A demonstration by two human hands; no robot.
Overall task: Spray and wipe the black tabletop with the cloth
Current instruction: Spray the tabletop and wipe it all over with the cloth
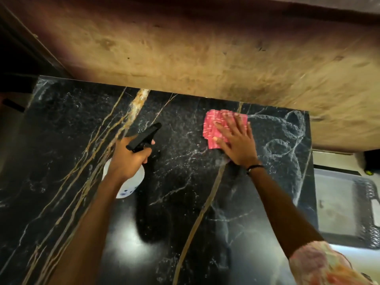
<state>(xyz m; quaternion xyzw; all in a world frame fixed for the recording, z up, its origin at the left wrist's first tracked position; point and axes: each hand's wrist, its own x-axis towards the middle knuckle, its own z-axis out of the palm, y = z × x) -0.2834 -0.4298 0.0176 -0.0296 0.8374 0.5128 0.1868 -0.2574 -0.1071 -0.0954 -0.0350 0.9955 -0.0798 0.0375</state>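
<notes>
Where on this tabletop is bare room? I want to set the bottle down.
Bare black marble tabletop lies left of the white spray bottle, and between the two hands. Crowded: the far right, under the pink cloth.

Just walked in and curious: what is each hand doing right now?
Left hand: grips the spray bottle by its black trigger head.
Right hand: open, fingers spread flat, pressing the pink cloth onto the black tabletop.

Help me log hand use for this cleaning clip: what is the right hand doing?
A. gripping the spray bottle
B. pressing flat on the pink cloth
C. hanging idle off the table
B: the right hand lies with straight fingers on the pink cloth; the left hand grips the spray bottle.
</notes>
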